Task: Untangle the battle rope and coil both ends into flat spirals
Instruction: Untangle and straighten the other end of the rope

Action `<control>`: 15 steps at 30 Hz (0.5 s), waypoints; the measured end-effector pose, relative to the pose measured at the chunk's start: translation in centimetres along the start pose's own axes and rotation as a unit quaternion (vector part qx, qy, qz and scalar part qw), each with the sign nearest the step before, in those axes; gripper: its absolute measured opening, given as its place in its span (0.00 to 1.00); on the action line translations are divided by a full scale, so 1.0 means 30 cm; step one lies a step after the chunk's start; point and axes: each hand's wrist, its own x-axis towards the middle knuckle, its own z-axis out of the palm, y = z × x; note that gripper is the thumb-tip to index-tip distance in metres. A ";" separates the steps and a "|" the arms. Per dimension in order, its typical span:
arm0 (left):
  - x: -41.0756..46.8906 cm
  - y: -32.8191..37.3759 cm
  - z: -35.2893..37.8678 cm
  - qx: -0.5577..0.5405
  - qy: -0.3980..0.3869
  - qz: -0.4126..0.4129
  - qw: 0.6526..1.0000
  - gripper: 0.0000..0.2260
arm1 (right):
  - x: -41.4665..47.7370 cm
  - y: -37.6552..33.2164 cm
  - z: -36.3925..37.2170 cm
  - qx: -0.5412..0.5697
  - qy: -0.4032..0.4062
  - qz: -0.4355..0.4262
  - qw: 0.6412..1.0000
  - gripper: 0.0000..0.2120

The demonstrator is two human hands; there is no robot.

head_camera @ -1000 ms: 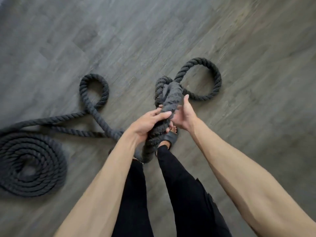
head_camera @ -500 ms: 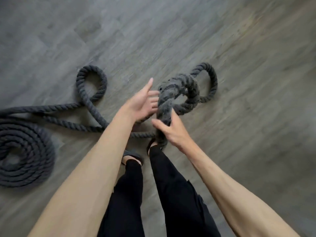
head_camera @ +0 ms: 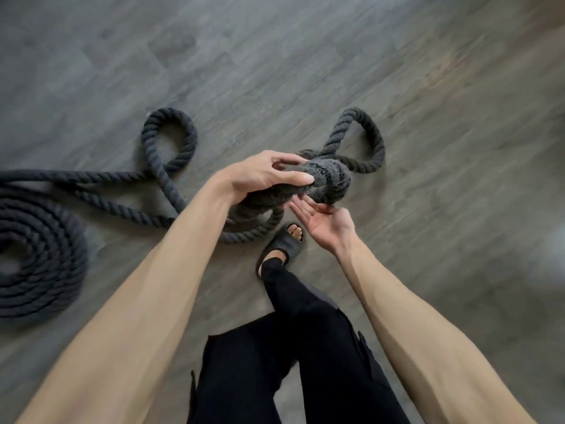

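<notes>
A thick dark grey battle rope lies in loops on the floor. A flat spiral coil of it sits at the left edge. My left hand grips a raised, bent section of rope from above, fingers and thumb curled round it. My right hand is just below that bend, palm up, fingers straight and touching the rope's underside. Behind the hands a loop lies on the floor, and another loop lies to the left.
Grey wood-look floor spreads all around. My legs in black trousers stand below the hands, with one foot in a dark sandal close to the rope strand curving on the floor.
My left hand went from open beside the rope to gripping the raised bend from above. My right hand let go its grip and now lies palm up beneath it.
</notes>
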 end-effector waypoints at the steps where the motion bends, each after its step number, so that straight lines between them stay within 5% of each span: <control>1: -0.024 -0.024 -0.011 -0.005 -0.002 0.005 1.000 0.20 | 0.022 0.007 0.011 0.019 0.014 -0.008 1.000 0.19; 11: -0.181 -0.360 0.095 0.082 0.038 0.080 0.993 0.27 | 0.041 -0.093 0.099 -0.061 0.137 -0.124 0.981 0.32; 15: -0.148 -0.391 0.210 0.105 0.143 0.113 0.978 0.28 | 0.002 -0.151 0.227 -0.189 0.149 -0.240 0.940 0.17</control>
